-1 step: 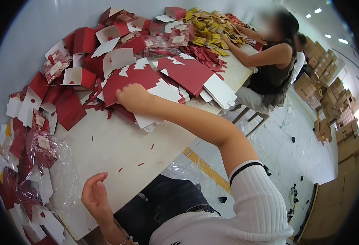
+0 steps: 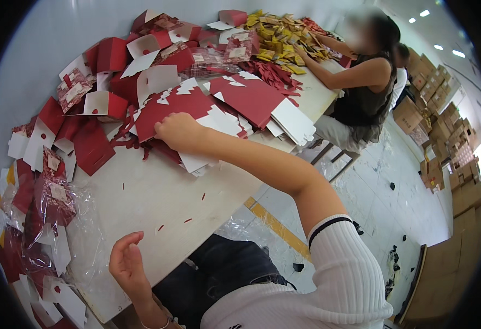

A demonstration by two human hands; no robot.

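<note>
My right hand [image 2: 177,131] reaches across to the near-left edge of a stack of flat red-and-white box blanks [image 2: 166,112]. Its fingers are curled over the stack, and their tips are hidden, so what they grip does not show. A second stack of flat blanks [image 2: 251,98] lies just to the right, with white sheets [image 2: 293,120] sticking out. Close to the table's front edge, my left hand [image 2: 128,263] is held up with fingers apart and nothing in it. Red ribbons [image 2: 124,131] trail out left of the first stack.
Folded red boxes [image 2: 109,57] heap along the back and left of the white table [image 2: 136,208]. Clear plastic wrap [image 2: 84,230] covers some. Yellow packets [image 2: 279,38] pile at the far end, where a person [image 2: 369,77] sits working. Cardboard cartons [image 2: 437,263] line the right.
</note>
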